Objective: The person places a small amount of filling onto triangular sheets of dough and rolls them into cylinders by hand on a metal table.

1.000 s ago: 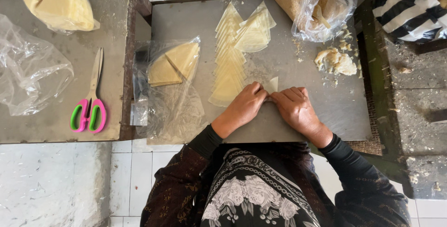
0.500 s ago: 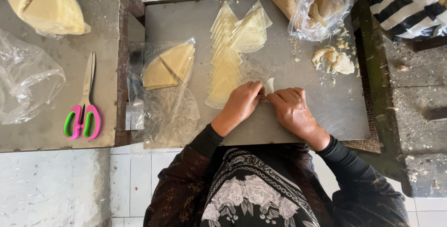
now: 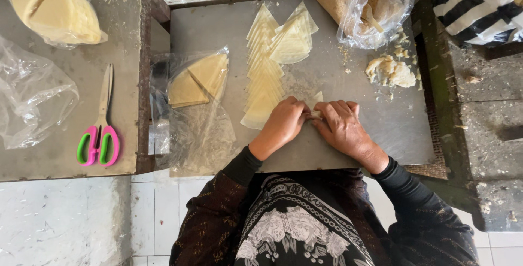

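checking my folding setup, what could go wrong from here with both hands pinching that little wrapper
The left hand and right hand press one thin wrapper piece; it might tear. The left hand lies against the fanned row of triangle wrappers and could drag them. Loose filling crumbs lie beside the right hand and may stick to a sleeve.

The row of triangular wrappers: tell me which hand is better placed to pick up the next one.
Left. The left hand lies beside the near end of the row of triangular wrappers, touching its lowest sheet. The right hand sits farther from the row, on the other side of the folded piece.
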